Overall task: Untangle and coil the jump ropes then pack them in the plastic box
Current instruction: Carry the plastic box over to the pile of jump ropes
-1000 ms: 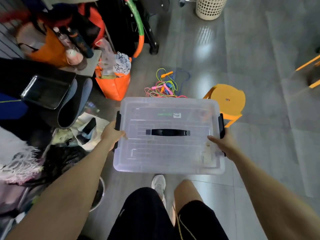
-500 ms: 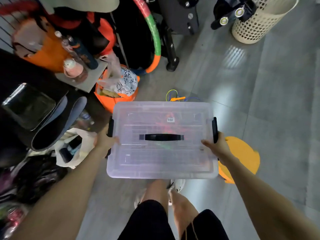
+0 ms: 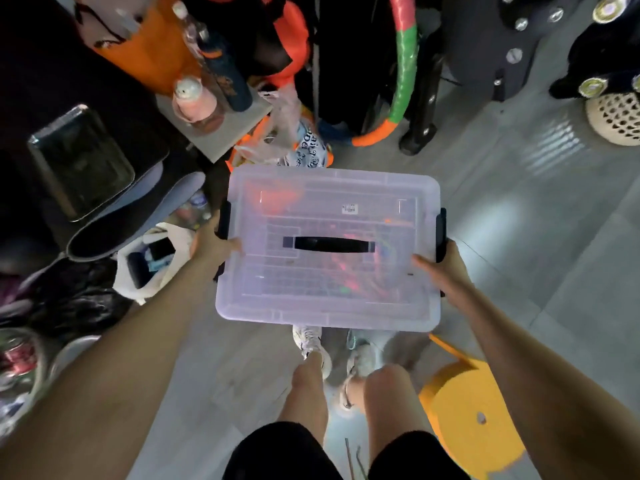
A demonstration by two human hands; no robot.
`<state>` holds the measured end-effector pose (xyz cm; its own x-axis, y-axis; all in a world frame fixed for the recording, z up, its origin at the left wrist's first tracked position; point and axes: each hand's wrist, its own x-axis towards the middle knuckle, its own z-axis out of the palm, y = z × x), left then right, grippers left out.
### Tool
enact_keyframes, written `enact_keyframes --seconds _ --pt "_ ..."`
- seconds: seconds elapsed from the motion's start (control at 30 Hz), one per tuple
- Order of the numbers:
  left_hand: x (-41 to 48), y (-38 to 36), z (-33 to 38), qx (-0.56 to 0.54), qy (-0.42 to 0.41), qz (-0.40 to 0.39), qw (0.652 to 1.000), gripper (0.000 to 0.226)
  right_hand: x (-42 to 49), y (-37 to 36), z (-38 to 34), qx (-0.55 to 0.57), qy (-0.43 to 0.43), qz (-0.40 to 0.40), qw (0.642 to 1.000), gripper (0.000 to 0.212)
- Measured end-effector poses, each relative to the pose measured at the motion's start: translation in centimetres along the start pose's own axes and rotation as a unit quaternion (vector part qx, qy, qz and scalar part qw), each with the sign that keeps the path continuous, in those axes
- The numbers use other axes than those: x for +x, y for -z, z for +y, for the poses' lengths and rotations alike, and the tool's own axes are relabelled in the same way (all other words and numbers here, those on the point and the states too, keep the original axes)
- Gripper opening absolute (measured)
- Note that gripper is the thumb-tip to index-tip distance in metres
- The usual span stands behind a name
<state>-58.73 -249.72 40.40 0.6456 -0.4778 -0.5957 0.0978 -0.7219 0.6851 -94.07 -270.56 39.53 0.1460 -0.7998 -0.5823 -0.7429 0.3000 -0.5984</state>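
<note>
Now L+R hands (image 3: 212, 242) (image 3: 445, 268) at box (image 3: 329, 202) ends

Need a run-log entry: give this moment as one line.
clear lidded plastic box: held up, lid on | left hand: grips left end | right hand: grips right end

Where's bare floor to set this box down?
Best: the open grey floor right of the plastic box, bordered by the wicker basket beyond and the yellow stool nearer the person. A narrower strip lies between the left forearm and the legs. Crowded: everything left of and beyond the box, with the white tote, bottles and hoop.
</note>
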Motion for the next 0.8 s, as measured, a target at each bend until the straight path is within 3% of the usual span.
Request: enact_keyframes --seconds 0.07,0.27,0.4,0.6,0.8 --pt "0.6 0.3 -0.3 -0.010 0.016 0.014 1.000 0.075 1.6 -0.8 -2.0 -0.013 0.014 -0.016 1.000 0.049" --pt "0.5 1.2 -4.6 -0.048 0.123 0.099 0.986 0.086 7.3 -4.0 -6.3 -0.077 0.089 -0.099 0.988 0.048" --pt "-2.1 0.3 -8.3 -0.051 0.178 0.167 0.968 0.082 10.8 -7.9 -7.2 -0.127 0.132 -0.149 0.972 0.054" --pt "-5.9 -3.9 -17.3 -0.089 0.213 0.268 0.935 0.062 13.2 -15.8 -4.0 -0.180 0.182 -0.218 0.942 0.057" --pt "-8.7 -8.7 -29.7 -0.118 0.269 0.327 0.898 0.067 13.5 -24.6 2.7 -0.248 0.242 -0.257 0.902 0.065"
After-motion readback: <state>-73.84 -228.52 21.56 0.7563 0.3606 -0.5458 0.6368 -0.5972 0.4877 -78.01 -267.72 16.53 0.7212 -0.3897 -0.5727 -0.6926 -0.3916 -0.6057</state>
